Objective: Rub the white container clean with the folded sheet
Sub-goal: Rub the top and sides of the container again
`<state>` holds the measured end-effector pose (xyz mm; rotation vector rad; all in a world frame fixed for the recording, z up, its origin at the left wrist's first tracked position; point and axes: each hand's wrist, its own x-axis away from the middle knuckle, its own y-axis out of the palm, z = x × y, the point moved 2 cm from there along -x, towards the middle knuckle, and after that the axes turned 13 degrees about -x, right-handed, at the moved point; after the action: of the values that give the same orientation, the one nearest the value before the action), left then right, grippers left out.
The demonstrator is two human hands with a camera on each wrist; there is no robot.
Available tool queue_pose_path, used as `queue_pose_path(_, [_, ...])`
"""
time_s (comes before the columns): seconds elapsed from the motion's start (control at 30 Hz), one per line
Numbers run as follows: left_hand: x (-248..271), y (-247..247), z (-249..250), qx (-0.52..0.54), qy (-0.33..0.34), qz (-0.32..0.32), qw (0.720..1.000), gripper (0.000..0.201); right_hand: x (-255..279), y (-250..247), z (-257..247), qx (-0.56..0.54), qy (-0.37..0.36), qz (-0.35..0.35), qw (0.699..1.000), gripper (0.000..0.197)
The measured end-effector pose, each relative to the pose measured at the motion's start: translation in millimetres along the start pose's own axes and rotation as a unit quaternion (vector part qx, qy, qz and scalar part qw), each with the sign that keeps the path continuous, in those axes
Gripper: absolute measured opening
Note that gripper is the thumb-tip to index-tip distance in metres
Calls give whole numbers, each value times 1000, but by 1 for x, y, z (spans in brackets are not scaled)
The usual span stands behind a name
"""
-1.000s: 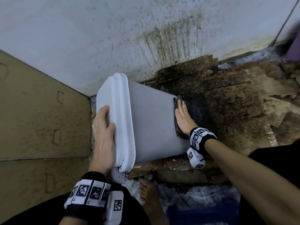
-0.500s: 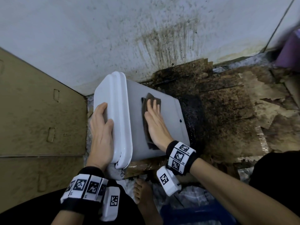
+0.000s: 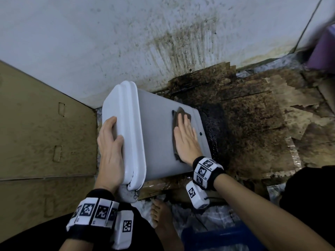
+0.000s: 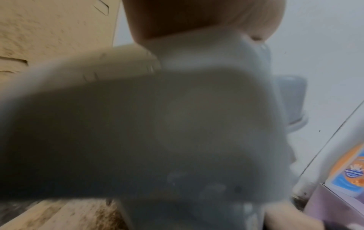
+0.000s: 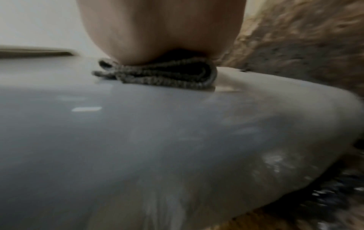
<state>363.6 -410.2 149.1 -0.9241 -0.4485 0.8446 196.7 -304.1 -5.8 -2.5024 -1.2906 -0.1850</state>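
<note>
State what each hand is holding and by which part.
The left hand grips the white container by its lidded end. The right hand holds nothing; its straight fingers press the folded sheet flat on the container's side.

The white container lies on its side in a corner, its upturned face bare between the rim and the folded sheet. The right hand covers the sheet near the base end; the left hand blocks the rim. A stained wall closes in just behind, and a cardboard panel stands close on the left. Rightward, soiled cardboard flooring lies open as far as a purple object.
</note>
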Motion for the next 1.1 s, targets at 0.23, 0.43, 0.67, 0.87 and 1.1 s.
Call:
queue_pose_path(0.23, [3, 4, 12, 2, 2, 1, 1000, 55, -34, -25, 74, 68, 145, 4, 987, 57])
queue_pose_path(0.43, [2, 3, 10, -7, 9, 1, 1000, 53, -27, -26, 57, -8, 143, 20, 989, 57])
queue_pose_path(0.67, [3, 1, 7, -14, 9, -2, 1000, 55, 22, 9, 14, -53, 54, 46, 996, 55])
queue_pose_path(0.87, [2, -1, 5, -11, 4, -1, 1000, 54, 71, 38, -55, -45, -100, 51, 993, 58])
queue_pose_path(1.1, [2, 2, 11, -7, 10, -6, 1000, 54, 78, 37, -56, -80, -52, 75, 993, 55])
